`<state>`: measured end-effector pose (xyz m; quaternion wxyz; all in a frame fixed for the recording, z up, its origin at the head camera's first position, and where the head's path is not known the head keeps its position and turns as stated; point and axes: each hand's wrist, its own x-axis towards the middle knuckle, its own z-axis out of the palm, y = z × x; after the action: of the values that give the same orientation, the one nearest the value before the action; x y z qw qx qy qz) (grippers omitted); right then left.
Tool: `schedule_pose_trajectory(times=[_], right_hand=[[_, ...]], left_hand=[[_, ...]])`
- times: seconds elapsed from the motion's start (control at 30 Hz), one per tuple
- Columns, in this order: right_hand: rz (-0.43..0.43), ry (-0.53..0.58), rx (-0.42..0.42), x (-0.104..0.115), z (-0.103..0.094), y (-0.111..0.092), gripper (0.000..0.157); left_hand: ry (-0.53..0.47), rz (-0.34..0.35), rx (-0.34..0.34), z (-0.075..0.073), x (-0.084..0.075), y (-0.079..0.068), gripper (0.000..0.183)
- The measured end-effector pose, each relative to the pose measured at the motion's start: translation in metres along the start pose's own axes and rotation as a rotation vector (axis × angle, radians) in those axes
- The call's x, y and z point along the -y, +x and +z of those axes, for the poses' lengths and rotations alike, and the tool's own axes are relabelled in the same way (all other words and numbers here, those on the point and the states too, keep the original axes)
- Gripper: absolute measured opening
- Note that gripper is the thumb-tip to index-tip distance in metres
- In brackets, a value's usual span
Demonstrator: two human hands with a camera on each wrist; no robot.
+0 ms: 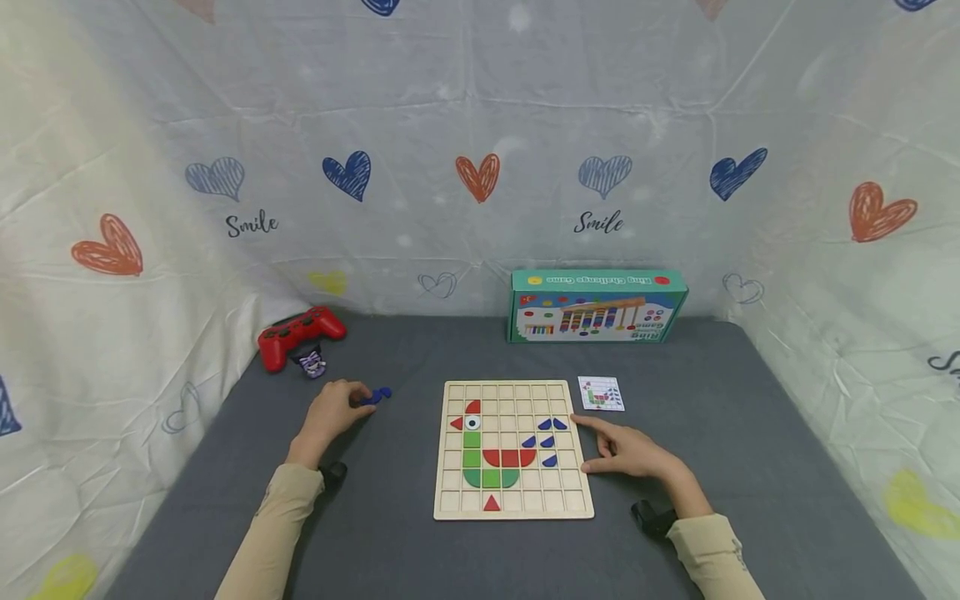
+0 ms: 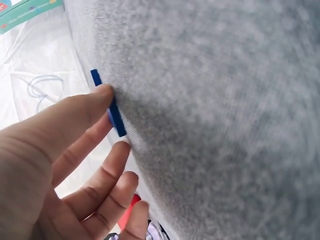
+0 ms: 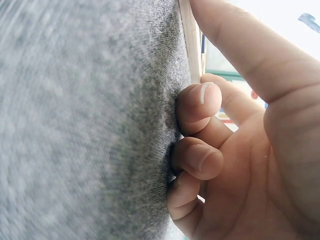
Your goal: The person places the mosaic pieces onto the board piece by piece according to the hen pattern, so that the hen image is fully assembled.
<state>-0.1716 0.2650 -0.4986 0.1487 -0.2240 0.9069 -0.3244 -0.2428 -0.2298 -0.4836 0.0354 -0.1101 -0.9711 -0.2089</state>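
Observation:
My left hand is at the left of the table, pinching a flat blue piece between thumb and forefinger. Another bit of blue shows just past the fingertips. A square wooden grid board lies in the middle, bearing red, green and blue pieces and a white eye piece laid out like a bird. Along the board's right edge, my right hand rests with forefinger and thumb at the rim. Its other fingers bend loosely against the grey cloth.
A printed pattern card lies beyond the right hand. Behind it stands a green Ring Challenge Game box. At the back left are a red game controller and a small purple figure. A heart-print curtain borders the table.

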Motion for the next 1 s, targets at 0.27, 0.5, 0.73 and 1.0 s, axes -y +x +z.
schedule_pose_trajectory(times=[0.27, 0.5, 0.73, 1.0], right_hand=[[0.006, -0.001, -0.002, -0.0011, -0.0006, -0.0003, 0.077], [0.008, 0.005, -0.001, -0.0014, -0.0002, -0.0004, 0.077], [0.010, -0.001, 0.001, -0.0001, 0.0005, -0.0001, 0.077], [0.010, 0.000, 0.001, 0.0016, -0.0009, 0.0004, 0.077]], left_hand=[[-0.015, 0.005, 0.057, -0.0027, 0.0041, -0.0044, 0.019], [-0.011, 0.008, 0.060, -0.0037, 0.0061, -0.0036, 0.024], [0.007, -0.023, 0.036, -0.0030, 0.0058, -0.0015, 0.027], [-0.018, -0.151, 0.024, -0.0031, 0.0012, -0.0017, 0.025]])
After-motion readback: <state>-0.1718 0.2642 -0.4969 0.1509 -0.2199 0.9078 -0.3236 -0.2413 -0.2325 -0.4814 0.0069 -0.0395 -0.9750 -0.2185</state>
